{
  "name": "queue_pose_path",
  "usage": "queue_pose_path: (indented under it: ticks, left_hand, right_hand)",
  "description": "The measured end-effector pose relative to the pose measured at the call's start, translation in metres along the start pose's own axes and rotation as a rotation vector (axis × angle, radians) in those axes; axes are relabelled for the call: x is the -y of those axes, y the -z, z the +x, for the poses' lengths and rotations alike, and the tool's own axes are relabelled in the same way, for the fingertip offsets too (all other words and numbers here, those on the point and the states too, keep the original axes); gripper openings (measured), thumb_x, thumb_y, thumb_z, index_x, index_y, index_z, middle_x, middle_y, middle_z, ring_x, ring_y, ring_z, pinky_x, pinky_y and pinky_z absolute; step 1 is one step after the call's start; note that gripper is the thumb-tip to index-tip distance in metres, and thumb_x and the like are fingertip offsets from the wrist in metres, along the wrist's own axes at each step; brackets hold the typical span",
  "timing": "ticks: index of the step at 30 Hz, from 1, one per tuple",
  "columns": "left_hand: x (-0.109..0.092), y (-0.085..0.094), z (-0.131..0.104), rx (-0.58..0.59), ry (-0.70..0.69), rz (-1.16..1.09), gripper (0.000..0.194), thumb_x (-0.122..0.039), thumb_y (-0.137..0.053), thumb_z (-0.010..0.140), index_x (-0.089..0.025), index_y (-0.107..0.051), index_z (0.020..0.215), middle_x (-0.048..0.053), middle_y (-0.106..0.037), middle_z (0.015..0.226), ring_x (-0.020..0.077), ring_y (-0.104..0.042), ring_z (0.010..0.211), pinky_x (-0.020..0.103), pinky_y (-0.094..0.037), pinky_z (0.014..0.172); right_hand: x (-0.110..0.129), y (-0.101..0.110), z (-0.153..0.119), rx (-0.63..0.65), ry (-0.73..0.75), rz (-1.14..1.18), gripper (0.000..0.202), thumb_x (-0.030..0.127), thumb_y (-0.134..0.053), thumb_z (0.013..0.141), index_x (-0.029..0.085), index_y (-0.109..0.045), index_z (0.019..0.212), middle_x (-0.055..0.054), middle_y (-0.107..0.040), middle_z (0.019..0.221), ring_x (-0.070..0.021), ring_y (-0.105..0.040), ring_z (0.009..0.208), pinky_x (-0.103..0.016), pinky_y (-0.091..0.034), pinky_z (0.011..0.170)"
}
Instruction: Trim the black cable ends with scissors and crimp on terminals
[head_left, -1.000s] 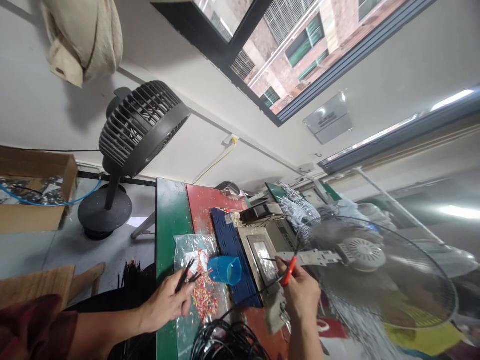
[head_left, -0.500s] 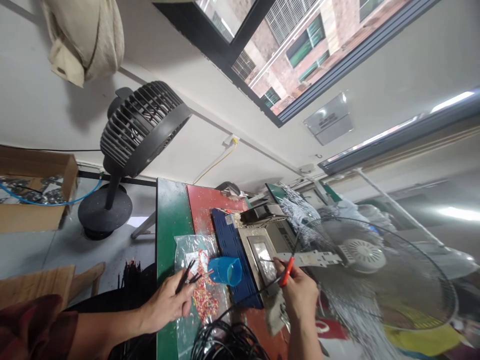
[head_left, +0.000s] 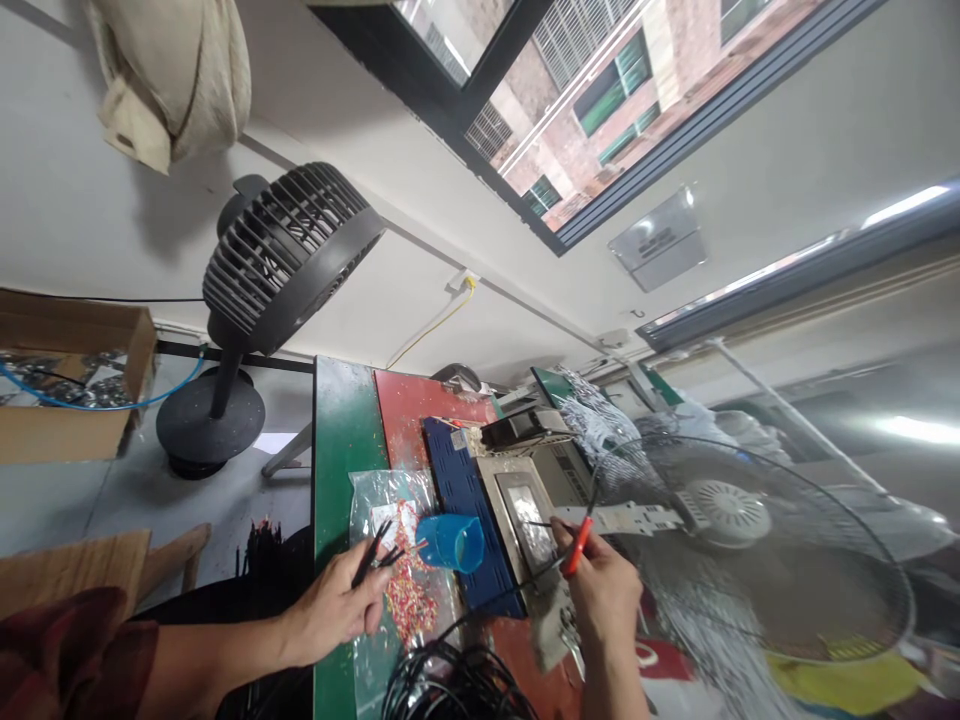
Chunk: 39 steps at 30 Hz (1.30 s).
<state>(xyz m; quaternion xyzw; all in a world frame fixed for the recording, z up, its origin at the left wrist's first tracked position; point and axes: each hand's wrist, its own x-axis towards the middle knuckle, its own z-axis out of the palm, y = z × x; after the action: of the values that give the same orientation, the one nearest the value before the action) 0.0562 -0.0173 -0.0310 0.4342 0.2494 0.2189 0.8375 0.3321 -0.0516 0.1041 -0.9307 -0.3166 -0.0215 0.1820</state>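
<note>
My left hand (head_left: 341,598) is closed around a small bunch of short black cables (head_left: 369,562), several with thin reddish inner wires bared at their tips. These tips are just left of a blue cup (head_left: 450,543) lying on its side. My right hand (head_left: 602,590) is closed on a black cable with a red handle-like part (head_left: 578,546); its exact kind is unclear. A thin dark end from this hand points left over a silvery metal pan (head_left: 531,520) on a blue machine (head_left: 469,515). A coil of black cable (head_left: 457,685) is between my hands.
A plastic bag (head_left: 360,640) with red and yellow scraps (head_left: 411,605) lies on the green tabletop (head_left: 334,420). A wire-guarded fan (head_left: 724,515) stands close at right, beside hanging bundles of pale strands (head_left: 697,620). Another fan (head_left: 285,255) and a cardboard box (head_left: 67,430) are at left.
My right hand has shifted very slightly to the right and down, with the red part in it. My left hand stays in place with its cables.
</note>
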Motion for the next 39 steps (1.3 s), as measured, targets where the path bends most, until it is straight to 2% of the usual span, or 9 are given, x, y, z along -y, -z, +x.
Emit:
queue_pose_path:
  ticks: [7, 16, 24, 30, 39]
  left_hand:
    - [0.003, 0.001, 0.001, 0.000, 0.009, -0.013, 0.038, -0.055, -0.043, 0.084, -0.020, -0.041, 0.097, -0.009, -0.045, 0.049, 0.0027, -0.025, 0.037, 0.015, -0.021, 0.037]
    - [0.004, 0.001, 0.001, -0.004, 0.007, -0.003, 0.040, -0.057, -0.043, 0.083, -0.019, -0.042, 0.097, -0.009, -0.045, 0.048, 0.0028, -0.027, 0.037, 0.015, -0.022, 0.037]
    - [0.003, 0.000, 0.001, 0.001, 0.015, -0.024, 0.040, -0.056, -0.042, 0.084, -0.019, -0.042, 0.099, -0.009, -0.044, 0.048, 0.0029, -0.025, 0.037, 0.015, -0.020, 0.037]
    - [0.004, 0.001, 0.001, -0.001, 0.017, -0.018, 0.042, -0.056, -0.043, 0.084, -0.018, -0.043, 0.101, -0.009, -0.045, 0.048, 0.0026, -0.025, 0.037, 0.016, -0.021, 0.037]
    - [0.004, 0.001, 0.002, -0.006, 0.010, -0.020, 0.042, -0.057, -0.042, 0.084, -0.018, -0.044, 0.101, -0.009, -0.044, 0.048, 0.0026, -0.025, 0.036, 0.016, -0.021, 0.037]
  right_hand:
    - [0.006, -0.001, -0.001, 0.004, 0.000, -0.023, 0.074, 0.073, -0.046, 0.059, 0.012, -0.074, 0.091, -0.010, -0.066, 0.059, -0.0257, -0.060, 0.067, -0.028, -0.040, 0.059]
    - [0.003, 0.001, -0.002, -0.010, 0.018, -0.002, 0.062, 0.064, -0.049, 0.066, 0.013, -0.073, 0.092, -0.008, -0.065, 0.060, -0.0237, -0.059, 0.067, -0.026, -0.040, 0.060]
    - [0.006, 0.007, -0.004, -0.049, -0.019, -0.044, 0.060, 0.060, -0.050, 0.066, 0.011, -0.073, 0.091, -0.005, -0.056, 0.049, -0.0233, -0.056, 0.062, -0.027, -0.039, 0.058]
    - [0.002, 0.001, -0.003, -0.077, -0.026, -0.058, 0.059, 0.062, -0.048, 0.068, 0.012, -0.073, 0.088, -0.003, -0.052, 0.043, -0.0196, -0.050, 0.054, -0.026, -0.036, 0.055]
    - [0.000, -0.004, -0.001, -0.109, -0.088, -0.061, 0.066, 0.067, -0.047, 0.067, 0.010, -0.074, 0.086, -0.004, -0.050, 0.038, -0.0207, -0.051, 0.051, -0.027, -0.037, 0.052]
